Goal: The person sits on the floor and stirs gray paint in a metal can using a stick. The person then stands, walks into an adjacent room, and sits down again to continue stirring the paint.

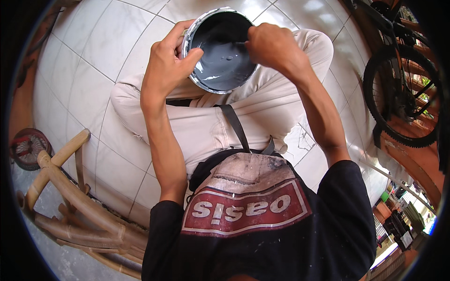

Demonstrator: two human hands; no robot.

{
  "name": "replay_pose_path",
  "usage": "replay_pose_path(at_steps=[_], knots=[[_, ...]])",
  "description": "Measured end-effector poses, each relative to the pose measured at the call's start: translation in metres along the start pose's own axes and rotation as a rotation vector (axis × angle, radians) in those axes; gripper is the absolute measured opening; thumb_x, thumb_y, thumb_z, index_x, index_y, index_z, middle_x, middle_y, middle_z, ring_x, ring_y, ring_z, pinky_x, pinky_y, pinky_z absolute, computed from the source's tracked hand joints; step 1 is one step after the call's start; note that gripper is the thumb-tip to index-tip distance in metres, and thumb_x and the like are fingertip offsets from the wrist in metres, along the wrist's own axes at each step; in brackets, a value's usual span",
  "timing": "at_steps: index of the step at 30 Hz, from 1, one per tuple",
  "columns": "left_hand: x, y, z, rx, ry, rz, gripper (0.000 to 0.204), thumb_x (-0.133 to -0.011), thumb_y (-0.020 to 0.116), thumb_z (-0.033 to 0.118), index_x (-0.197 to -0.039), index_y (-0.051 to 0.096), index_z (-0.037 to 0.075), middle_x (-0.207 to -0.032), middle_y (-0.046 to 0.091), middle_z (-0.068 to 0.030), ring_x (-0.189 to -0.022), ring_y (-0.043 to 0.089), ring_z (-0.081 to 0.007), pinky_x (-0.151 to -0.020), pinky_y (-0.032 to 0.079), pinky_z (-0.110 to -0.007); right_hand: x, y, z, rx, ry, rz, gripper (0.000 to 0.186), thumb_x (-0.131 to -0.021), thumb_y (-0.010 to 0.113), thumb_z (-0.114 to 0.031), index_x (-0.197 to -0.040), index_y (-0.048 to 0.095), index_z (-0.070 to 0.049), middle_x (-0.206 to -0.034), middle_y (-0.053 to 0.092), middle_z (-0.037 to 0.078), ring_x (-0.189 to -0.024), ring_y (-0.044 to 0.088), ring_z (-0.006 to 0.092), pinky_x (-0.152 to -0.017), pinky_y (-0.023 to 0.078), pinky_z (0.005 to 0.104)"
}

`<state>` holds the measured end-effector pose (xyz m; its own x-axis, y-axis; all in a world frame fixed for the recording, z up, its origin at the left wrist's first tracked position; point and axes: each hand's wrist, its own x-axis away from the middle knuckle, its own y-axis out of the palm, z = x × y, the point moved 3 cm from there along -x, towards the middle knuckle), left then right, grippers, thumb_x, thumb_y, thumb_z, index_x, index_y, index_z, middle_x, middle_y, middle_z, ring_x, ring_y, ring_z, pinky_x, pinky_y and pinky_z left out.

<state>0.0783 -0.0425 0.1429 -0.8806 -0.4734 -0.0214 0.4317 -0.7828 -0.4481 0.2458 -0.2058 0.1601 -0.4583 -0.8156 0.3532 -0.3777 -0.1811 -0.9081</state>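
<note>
A round bucket [225,10] of dark grey paint [220,63] rests at my crossed legs, its pale rim smeared with paint. My left hand [171,63] grips the bucket's left side, with the thumb hooked over the rim and the fingers round the outer wall. Over the right part of the opening, my right hand [276,49] is closed in a fist. A thin, dark end seems to come out of this fist toward the paint, but its kind is hidden. Glossy swirls and a small lump show on the paint's surface.
I sit cross-legged on white tiles [105,42] in light trousers [187,131]. A bamboo frame [79,201] stands at the lower left, near a small spoked wheel [30,149]. To the right is a bicycle wheel [372,96]. Assorted objects crowd the lower right.
</note>
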Motion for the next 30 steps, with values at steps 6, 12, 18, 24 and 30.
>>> replay_pose_path(at_steps=[6, 12, 18, 24, 30], knots=[[0.002, -0.001, -0.001, -0.021, 0.032, 0.009, 0.054, -0.088, 0.072, 0.008, -0.142, 0.068, 0.006, -0.072, 0.064, -0.0045, -0.063, 0.046, -0.0096, -0.060, 0.045, -0.028, 0.000, -0.002, 0.000, 0.084, 0.020, 0.139, 0.032, -0.098, 0.075, -0.031, -0.095, 0.083, 0.000, -0.087, 0.079, 0.022, -0.082, 0.078, 0.0449, -0.076, 0.065, 0.0494], [0.001, -0.002, -0.001, -0.009, 0.025, -0.001, 0.055, -0.088, 0.072, 0.008, -0.142, 0.068, 0.005, -0.071, 0.064, -0.0044, -0.062, 0.045, -0.0099, -0.061, 0.045, -0.028, -0.009, -0.014, -0.003, -0.002, 0.057, 0.115, 0.030, -0.097, 0.075, -0.028, -0.093, 0.083, 0.000, -0.085, 0.079, 0.024, -0.084, 0.080, 0.0410, -0.076, 0.065, 0.0512], [0.000, -0.002, 0.001, 0.002, 0.037, 0.008, 0.055, -0.087, 0.072, 0.008, -0.142, 0.068, 0.004, -0.071, 0.066, -0.0046, -0.063, 0.045, -0.0079, -0.060, 0.044, -0.027, -0.012, -0.013, -0.005, -0.031, 0.041, 0.049, 0.030, -0.098, 0.076, -0.030, -0.097, 0.083, -0.001, -0.090, 0.080, 0.023, -0.088, 0.080, 0.0410, -0.079, 0.065, 0.0496], [0.001, 0.000, 0.000, 0.003, 0.009, 0.003, 0.053, -0.089, 0.071, 0.009, -0.141, 0.068, 0.004, -0.071, 0.066, -0.0046, -0.062, 0.046, -0.0078, -0.059, 0.044, -0.027, -0.012, -0.005, -0.002, -0.112, 0.034, -0.076, 0.034, -0.102, 0.074, -0.033, -0.095, 0.083, -0.001, -0.086, 0.078, 0.024, -0.088, 0.078, 0.0416, -0.080, 0.062, 0.0501], [0.000, -0.006, -0.005, -0.025, -0.007, 0.017, 0.052, -0.089, 0.072, 0.009, -0.140, 0.068, 0.004, -0.071, 0.066, -0.0043, -0.062, 0.046, -0.0081, -0.060, 0.044, -0.027, -0.018, -0.012, 0.016, -0.094, -0.016, -0.119, 0.030, -0.102, 0.072, -0.030, -0.100, 0.083, -0.002, -0.090, 0.080, 0.022, -0.088, 0.080, 0.0415, -0.078, 0.064, 0.0512]])
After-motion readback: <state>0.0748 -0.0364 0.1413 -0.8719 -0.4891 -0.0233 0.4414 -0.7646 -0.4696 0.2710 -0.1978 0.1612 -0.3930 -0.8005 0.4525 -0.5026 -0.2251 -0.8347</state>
